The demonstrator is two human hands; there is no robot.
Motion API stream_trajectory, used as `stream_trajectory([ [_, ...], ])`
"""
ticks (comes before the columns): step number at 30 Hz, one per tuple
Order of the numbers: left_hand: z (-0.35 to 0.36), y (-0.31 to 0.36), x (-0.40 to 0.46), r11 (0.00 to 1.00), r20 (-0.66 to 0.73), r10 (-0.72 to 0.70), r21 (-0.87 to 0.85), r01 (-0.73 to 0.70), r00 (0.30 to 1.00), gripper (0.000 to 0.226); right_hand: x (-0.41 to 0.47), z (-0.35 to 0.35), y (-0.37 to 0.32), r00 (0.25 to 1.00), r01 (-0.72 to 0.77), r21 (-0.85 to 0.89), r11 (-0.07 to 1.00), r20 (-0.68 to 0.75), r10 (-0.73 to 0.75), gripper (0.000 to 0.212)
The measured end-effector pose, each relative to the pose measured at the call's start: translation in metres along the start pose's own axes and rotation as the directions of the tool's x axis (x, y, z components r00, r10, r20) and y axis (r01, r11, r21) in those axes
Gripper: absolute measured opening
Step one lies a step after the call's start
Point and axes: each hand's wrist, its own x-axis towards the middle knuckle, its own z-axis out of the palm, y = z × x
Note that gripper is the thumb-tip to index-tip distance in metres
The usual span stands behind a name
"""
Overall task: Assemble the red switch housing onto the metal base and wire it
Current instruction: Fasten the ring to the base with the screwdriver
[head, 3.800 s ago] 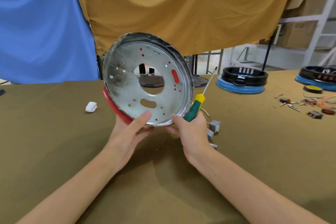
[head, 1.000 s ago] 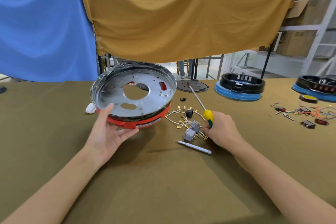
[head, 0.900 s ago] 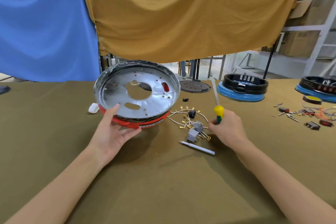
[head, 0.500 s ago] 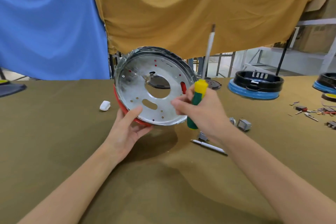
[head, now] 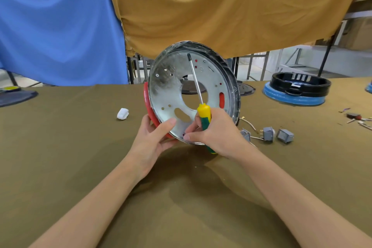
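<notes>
In the middle of the frame I hold the metal base (head: 167, 88) tilted up on edge above the table (head: 60, 157) — a round, shallow dish of dull silver sheet metal, pierced with small round holes, a few oblong slots and one large round opening at its centre. Its outer rim is dark and wrapped in crinkled clear film. Behind it, showing along the left and lower edge, sits the red switch housing (head: 148, 104), a smooth plastic ring pressed against the back of the base.

My left hand (head: 155, 137) grasps the lower left edge of this pair, thumb laid flat on the metal face, fingers curled behind the red ring. My right hand (head: 217, 133) is wrapped round the screwdriver (head: 204, 116) — glossy yellow-and-green handle, thin bright steel shaft pointing up across the face of the base — while its index finger and thumb reach to the base's lower rim.

The table is covered in matte olive cloth. Right of my hand lie three small grey switches (head: 268, 134) with bare wire leads. A small white plastic piece (head: 122, 113) lies left of the base.
</notes>
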Motion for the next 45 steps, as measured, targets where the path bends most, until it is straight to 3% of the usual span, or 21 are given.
stream_trajectory([
  [17, 0.001, -0.001, -0.003, 0.998, 0.018, 0.066, 0.004, -0.066, 0.998, 0.055, 0.0, 0.008, 0.008, 0.999, 0.054, -0.026, 0.998, 0.001, -0.054, 0.036],
  [22, 0.0, -0.001, -0.004, 0.997, 0.017, 0.071, 0.008, -0.071, 0.997, 0.057, -0.001, 0.007, 0.008, 0.998, 0.047, 0.051, 0.998, 0.03, -0.049, 0.038],
  [27, 0.001, 0.0, -0.004, 0.997, 0.006, 0.065, 0.036, -0.065, 0.998, 0.068, -0.003, 0.011, 0.007, 0.999, 0.036, -0.029, 0.999, -0.004, -0.036, 0.037],
  [29, 0.001, 0.0, -0.004, 0.998, 0.007, 0.062, 0.009, -0.062, 0.998, 0.061, -0.003, 0.009, 0.008, 1.0, 0.024, 0.01, 1.0, -0.005, -0.024, 0.03],
  [35, 0.001, 0.002, -0.004, 0.998, 0.001, 0.053, -0.034, -0.053, 0.999, 0.059, -0.003, 0.001, 0.01, 0.997, -0.066, 0.196, 0.978, 0.048, 0.058, 0.04],
  [45, 0.001, 0.001, -0.004, 0.998, 0.001, 0.059, -0.014, -0.059, 0.998, 0.062, -0.005, 0.006, 0.008, 0.998, -0.063, 0.156, 0.986, -0.011, 0.065, 0.038],
])
